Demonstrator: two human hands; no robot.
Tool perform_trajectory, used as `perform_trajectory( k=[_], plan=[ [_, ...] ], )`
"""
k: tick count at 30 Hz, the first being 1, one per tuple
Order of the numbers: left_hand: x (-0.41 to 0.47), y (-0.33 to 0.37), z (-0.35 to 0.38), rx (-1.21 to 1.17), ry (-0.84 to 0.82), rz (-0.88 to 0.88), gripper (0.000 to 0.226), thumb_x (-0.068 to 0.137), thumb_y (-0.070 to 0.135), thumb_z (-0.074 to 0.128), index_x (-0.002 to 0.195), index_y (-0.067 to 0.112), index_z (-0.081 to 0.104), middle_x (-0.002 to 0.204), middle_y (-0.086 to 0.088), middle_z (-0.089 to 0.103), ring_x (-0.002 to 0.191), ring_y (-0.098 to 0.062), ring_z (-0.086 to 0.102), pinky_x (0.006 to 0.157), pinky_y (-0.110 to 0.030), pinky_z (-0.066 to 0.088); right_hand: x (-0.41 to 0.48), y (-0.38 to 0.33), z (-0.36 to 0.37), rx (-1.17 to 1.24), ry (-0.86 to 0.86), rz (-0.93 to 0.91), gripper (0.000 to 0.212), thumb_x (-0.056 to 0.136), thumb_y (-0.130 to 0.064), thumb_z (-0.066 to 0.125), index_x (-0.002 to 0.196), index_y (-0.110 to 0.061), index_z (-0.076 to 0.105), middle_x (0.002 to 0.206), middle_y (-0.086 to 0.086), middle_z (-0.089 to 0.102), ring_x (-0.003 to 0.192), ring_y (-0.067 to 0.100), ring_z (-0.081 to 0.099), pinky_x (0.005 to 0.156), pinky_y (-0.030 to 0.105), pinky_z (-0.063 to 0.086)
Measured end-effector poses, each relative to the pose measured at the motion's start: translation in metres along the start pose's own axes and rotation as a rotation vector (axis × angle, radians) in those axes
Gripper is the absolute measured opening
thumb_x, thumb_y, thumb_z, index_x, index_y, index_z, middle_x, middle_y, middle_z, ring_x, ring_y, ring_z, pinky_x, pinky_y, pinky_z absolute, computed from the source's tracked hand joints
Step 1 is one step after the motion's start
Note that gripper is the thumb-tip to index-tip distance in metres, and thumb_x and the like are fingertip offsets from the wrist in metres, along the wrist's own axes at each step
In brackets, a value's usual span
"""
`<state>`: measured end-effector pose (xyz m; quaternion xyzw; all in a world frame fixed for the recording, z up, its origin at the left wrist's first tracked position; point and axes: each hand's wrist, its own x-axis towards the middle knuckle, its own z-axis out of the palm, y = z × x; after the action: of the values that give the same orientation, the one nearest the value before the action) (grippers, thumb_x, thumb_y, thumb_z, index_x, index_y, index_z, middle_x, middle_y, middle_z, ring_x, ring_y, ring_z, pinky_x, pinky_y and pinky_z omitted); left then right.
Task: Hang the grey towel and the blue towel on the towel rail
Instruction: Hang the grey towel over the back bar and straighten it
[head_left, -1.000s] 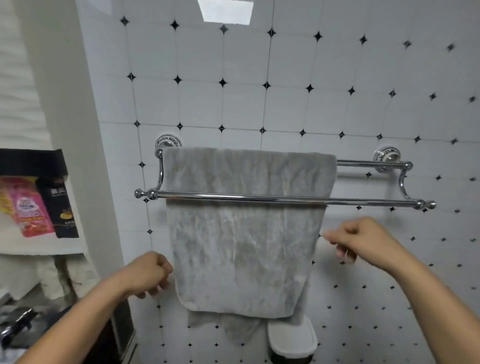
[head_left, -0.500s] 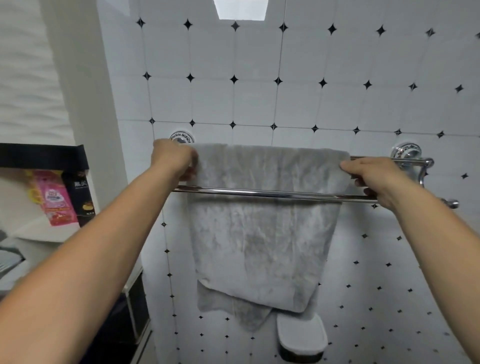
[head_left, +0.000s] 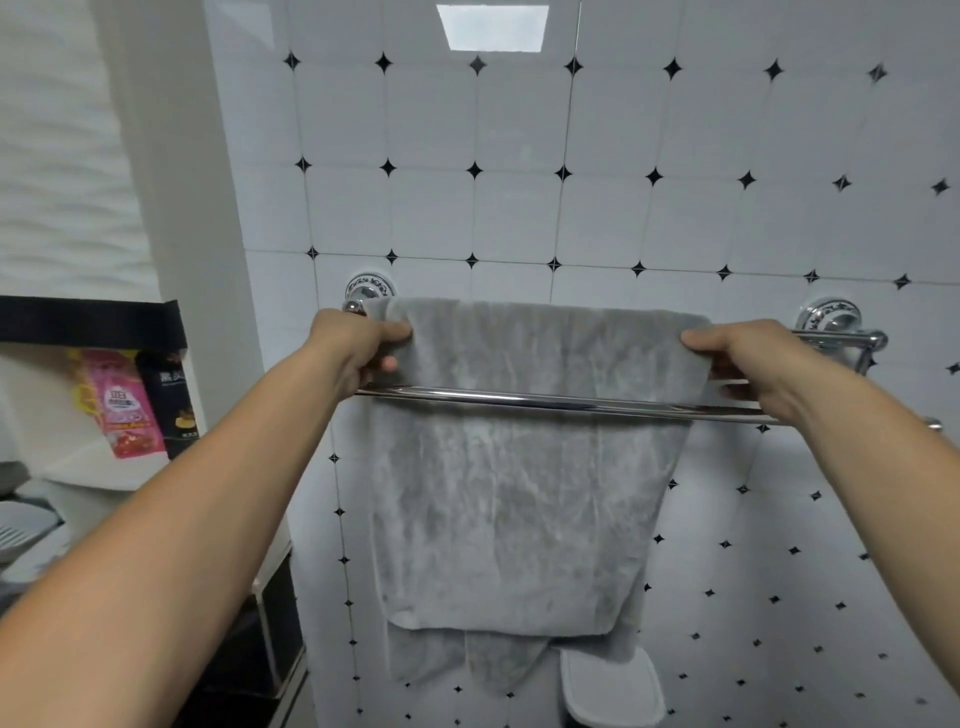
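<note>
**Grey towel on the rear bar, both hands at its top fold**

The left hand (head_left: 358, 345) pinches the upper left corner of the grey towel (head_left: 519, 493), with the thumb laid across the front of the cloth and the fingers curled beneath. The right hand (head_left: 748, 358) grasps the opposite upper corner in the same way. From the middle of the view they sit at roughly nine and three o'clock.

Between them the towel is draped over the rear bar of the towel rail (head_left: 545, 401). It hangs down behind the bare front bar toward six o'clock, where an uneven back layer shows below the front hem.

The step in hand looks like squaring the fold, so the grey half of the task seems nearly finished. The blue towel is not in view. The next move probably calls for letting go with both hands, fetching the blue towel and laying it over the free front bar without dragging the grey one askew.

A white lidded bin (head_left: 613, 686) stands at five o'clock. A pink packet (head_left: 124, 410) sits on a shelf at nine.
</note>
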<state>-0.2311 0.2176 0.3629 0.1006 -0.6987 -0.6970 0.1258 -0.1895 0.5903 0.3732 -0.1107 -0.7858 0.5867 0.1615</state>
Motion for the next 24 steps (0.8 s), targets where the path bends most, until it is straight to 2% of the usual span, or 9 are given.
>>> perform_trajectory(
  k=[3, 7, 8, 12, 14, 17, 22, 24],
  plan=[
    [0.000, 0.006, 0.000, -0.011, -0.107, -0.095, 0.016, 0.082, 0.019, 0.075, 0.086, 0.017, 0.059, 0.075, 0.003, 0.064, 0.035, -0.005, 0.060, 0.029, -0.008, 0.025, 0.002, -0.002, -0.002, 0.095, -0.026, 0.014, 0.013, 0.080, -0.022, 0.068, 0.092, -0.018, 0.066, 0.077, -0.001, 0.063, 0.063, 0.015, 0.056, 0.056, 0.028, 0.041],
    [0.002, 0.005, -0.001, 0.050, -0.128, -0.118, 0.019, 0.079, 0.020, 0.077, 0.082, 0.017, 0.059, 0.062, 0.004, 0.056, 0.029, -0.001, 0.048, 0.029, -0.009, 0.025, 0.004, 0.001, -0.004, 0.273, -0.112, 0.053, 0.006, 0.086, -0.018, 0.056, 0.084, -0.020, 0.061, 0.067, -0.006, 0.063, 0.048, 0.009, 0.060, 0.042, 0.016, 0.044],
    [0.003, 0.007, -0.001, 0.034, -0.140, -0.116, 0.017, 0.081, 0.019, 0.076, 0.082, 0.018, 0.059, 0.059, 0.005, 0.057, 0.028, -0.002, 0.048, 0.029, -0.009, 0.025, 0.004, 0.002, -0.005, 0.267, -0.098, 0.059, 0.005, 0.086, -0.018, 0.056, 0.085, -0.020, 0.061, 0.068, -0.005, 0.062, 0.048, 0.010, 0.060, 0.042, 0.017, 0.044],
    [0.004, 0.012, 0.002, -0.133, -0.207, -0.144, 0.015, 0.092, 0.015, 0.064, 0.080, 0.020, 0.056, 0.040, 0.009, 0.057, 0.030, -0.001, 0.052, 0.027, -0.008, 0.025, 0.003, -0.001, -0.001, 0.152, -0.016, 0.023, 0.009, 0.079, -0.021, 0.071, 0.084, -0.016, 0.066, 0.073, -0.001, 0.063, 0.060, 0.013, 0.058, 0.055, 0.024, 0.043],
    [0.002, 0.012, 0.001, 0.001, -0.192, -0.124, 0.017, 0.091, 0.013, 0.064, 0.078, 0.017, 0.053, 0.034, 0.008, 0.050, 0.025, 0.000, 0.044, 0.027, -0.007, 0.024, 0.001, -0.001, -0.002, 0.072, 0.005, -0.009, 0.013, 0.075, -0.019, 0.077, 0.083, -0.015, 0.067, 0.076, 0.001, 0.066, 0.066, 0.015, 0.060, 0.062, 0.025, 0.043],
    [-0.005, 0.011, -0.012, 0.374, -0.170, -0.018, 0.029, 0.084, 0.013, 0.072, 0.068, 0.013, 0.048, 0.027, 0.004, 0.039, 0.018, -0.006, 0.030, 0.029, -0.008, 0.024, -0.002, 0.002, -0.016, -0.109, -0.023, -0.002, 0.013, 0.073, -0.015, 0.079, 0.081, -0.015, 0.069, 0.076, 0.000, 0.068, 0.069, 0.017, 0.058, 0.063, 0.029, 0.037],
    [-0.010, 0.016, -0.022, 0.815, -0.211, 0.093, 0.030, 0.079, 0.010, 0.077, 0.064, 0.006, 0.052, 0.033, -0.006, 0.044, 0.025, -0.015, 0.037, 0.036, -0.015, 0.030, -0.006, 0.004, -0.032, -0.491, -0.156, 0.075, 0.012, 0.071, -0.015, 0.081, 0.078, -0.010, 0.072, 0.078, 0.005, 0.072, 0.071, 0.019, 0.063, 0.064, 0.029, 0.037],
    [-0.010, 0.020, -0.015, 0.896, -0.242, 0.110, 0.030, 0.083, 0.005, 0.073, 0.062, 0.005, 0.051, 0.029, -0.004, 0.041, 0.021, -0.014, 0.035, 0.034, -0.013, 0.029, -0.003, -0.001, -0.030, -0.634, -0.177, 0.107, 0.018, 0.070, -0.020, 0.083, 0.082, -0.010, 0.072, 0.082, 0.005, 0.073, 0.078, 0.020, 0.065, 0.068, 0.031, 0.039]
  ],
)
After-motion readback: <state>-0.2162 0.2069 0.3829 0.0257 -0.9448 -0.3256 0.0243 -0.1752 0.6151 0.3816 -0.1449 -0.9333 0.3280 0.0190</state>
